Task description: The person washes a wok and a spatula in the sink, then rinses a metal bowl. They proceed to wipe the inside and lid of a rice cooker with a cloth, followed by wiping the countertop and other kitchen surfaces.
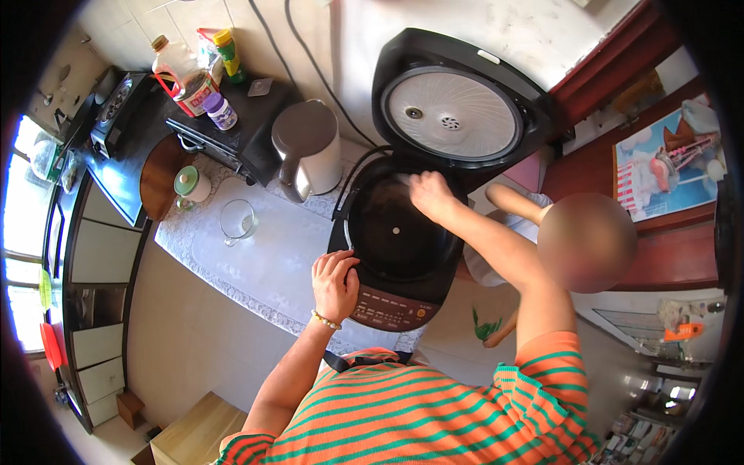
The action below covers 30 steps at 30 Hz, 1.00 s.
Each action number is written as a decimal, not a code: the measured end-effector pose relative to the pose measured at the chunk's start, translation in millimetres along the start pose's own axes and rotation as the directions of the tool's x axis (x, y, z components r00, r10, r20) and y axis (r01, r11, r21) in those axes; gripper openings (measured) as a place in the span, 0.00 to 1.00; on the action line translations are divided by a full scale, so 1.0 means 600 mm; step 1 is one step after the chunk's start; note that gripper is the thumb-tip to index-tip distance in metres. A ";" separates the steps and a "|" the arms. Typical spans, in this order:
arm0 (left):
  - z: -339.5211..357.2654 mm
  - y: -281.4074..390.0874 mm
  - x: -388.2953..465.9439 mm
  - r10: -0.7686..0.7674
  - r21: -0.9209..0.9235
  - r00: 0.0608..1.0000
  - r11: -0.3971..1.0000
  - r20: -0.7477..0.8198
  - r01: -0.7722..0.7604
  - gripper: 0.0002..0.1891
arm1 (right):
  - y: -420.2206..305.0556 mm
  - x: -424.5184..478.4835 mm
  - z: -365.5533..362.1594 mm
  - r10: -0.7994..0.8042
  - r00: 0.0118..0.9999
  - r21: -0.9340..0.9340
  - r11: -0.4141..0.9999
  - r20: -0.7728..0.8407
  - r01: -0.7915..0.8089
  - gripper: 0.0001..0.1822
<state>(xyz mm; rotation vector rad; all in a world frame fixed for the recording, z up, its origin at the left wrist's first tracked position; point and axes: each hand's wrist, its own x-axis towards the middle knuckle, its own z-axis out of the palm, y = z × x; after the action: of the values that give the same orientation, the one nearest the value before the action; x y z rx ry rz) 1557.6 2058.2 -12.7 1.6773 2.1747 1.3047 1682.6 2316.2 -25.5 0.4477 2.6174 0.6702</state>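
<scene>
In front of me stands a black rice cooker (401,256), its lid (453,113) raised and tilted back to show a metal inner plate. A small pale round spot marks the middle of its dark interior. My left hand (336,283), with a beaded bracelet at the wrist, has its curled fingers on the front left rim. Over the far right part of the opening, my right hand (431,196) is bunched at the inner edge. A small pale item (403,179) shows blurred at its fingertips; what it is cannot be made out.
On the lace-edged table cover are an electric kettle (308,148), a glass mug (237,222) and a green-lidded jar (192,184). Bottles (185,78) stand on a black cabinet (244,125). Close on the right is another person (517,215), near green leaves (487,325).
</scene>
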 end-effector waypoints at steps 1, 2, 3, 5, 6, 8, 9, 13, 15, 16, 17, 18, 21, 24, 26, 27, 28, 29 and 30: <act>0.001 -0.002 -0.002 -0.008 0.001 1.000 1.000 -0.007 0.008 0.09 | -0.002 -0.021 -0.015 -0.053 0.973 -0.014 0.998 0.224 0.057 0.10; 0.001 -0.004 -0.002 -0.011 -0.001 1.000 1.000 -0.013 0.011 0.08 | -0.012 -0.038 -0.013 -0.132 0.919 0.051 0.991 0.371 0.121 0.11; -0.013 -0.011 -0.011 -0.034 0.039 0.999 0.999 -0.033 0.036 0.08 | -0.036 -0.030 -0.024 -0.246 0.848 0.122 0.969 0.470 0.214 0.12; -0.002 -0.007 -0.004 -0.007 -0.004 1.000 1.000 -0.019 0.007 0.08 | -0.046 -0.080 -0.051 -0.357 0.759 0.301 0.928 0.545 0.220 0.13; 0.001 -0.003 0.000 0.001 -0.014 1.000 1.000 -0.016 -0.002 0.08 | -0.057 -0.090 -0.057 -0.375 0.760 0.443 0.888 0.531 0.128 0.14; -0.001 -0.007 -0.005 -0.010 0.001 1.000 1.000 -0.019 0.010 0.08 | -0.079 -0.076 -0.079 -0.463 0.754 0.786 0.607 0.466 -0.113 0.15; 0.000 -0.007 -0.004 -0.010 0.002 1.000 1.000 -0.022 0.010 0.08 | -0.079 -0.072 -0.089 -0.505 0.754 0.901 0.334 0.419 -0.277 0.15; -0.002 -0.007 -0.003 -0.017 -0.006 1.000 1.000 -0.022 0.017 0.08 | -0.069 -0.064 -0.100 -0.012 0.978 0.674 -0.723 0.207 -0.152 0.14; -0.002 -0.006 -0.002 -0.015 -0.010 1.000 1.000 -0.020 0.015 0.08 | -0.051 -0.067 -0.073 0.281 0.894 0.699 -0.714 0.350 -0.049 0.15; -0.001 -0.007 -0.004 -0.016 -0.009 1.000 1.000 -0.024 0.016 0.08 | -0.046 -0.072 -0.053 0.264 0.845 0.611 -0.787 0.466 -0.092 0.17; -0.002 -0.008 -0.004 -0.017 -0.008 0.999 1.000 -0.028 0.017 0.08 | -0.050 -0.073 -0.034 0.254 0.779 0.464 -0.884 0.574 -0.054 0.18; -0.001 -0.008 -0.005 -0.013 -0.008 0.999 1.000 -0.031 0.013 0.08 | -0.055 -0.067 -0.032 0.329 0.679 0.447 -0.895 0.657 0.001 0.18; 0.003 -0.004 -0.002 0.005 -0.027 0.999 1.000 -0.036 -0.006 0.08 | -0.069 -0.019 0.027 0.743 0.461 0.662 -0.657 0.485 0.360 0.16; 0.001 -0.007 -0.001 0.003 -0.032 1.000 0.999 -0.030 -0.004 0.08 | -0.093 0.058 -0.006 0.707 0.613 0.667 -0.649 0.352 0.366 0.12; -0.001 -0.013 -0.004 -0.021 -0.039 0.999 0.999 -0.043 0.020 0.09 | -0.141 0.093 -0.072 0.588 0.779 0.746 -0.615 0.216 0.257 0.11; -0.001 -0.012 -0.008 -0.036 -0.051 0.999 0.998 -0.040 0.034 0.09 | -0.167 0.090 -0.086 0.530 0.833 0.848 -0.506 0.161 0.158 0.11; -0.002 -0.011 -0.007 -0.039 -0.065 0.998 0.997 -0.043 0.036 0.10 | -0.180 0.075 -0.086 0.437 0.896 0.872 -0.467 0.084 0.146 0.11; -0.002 -0.012 -0.008 -0.057 -0.081 0.997 0.995 -0.056 0.052 0.10 | -0.193 0.055 -0.083 0.332 0.943 0.893 -0.428 0.011 0.140 0.10; 0.001 -0.012 -0.013 -0.080 -0.105 0.994 0.992 -0.072 0.072 0.10 | -0.193 0.026 -0.065 0.175 0.980 0.851 -0.498 -0.090 0.167 0.09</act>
<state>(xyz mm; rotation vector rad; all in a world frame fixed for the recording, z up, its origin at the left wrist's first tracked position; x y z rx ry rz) 1555.3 2051.8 -21.0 1.5163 2.1495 1.4556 1628.0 2210.5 -58.2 0.7980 2.3627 -2.3252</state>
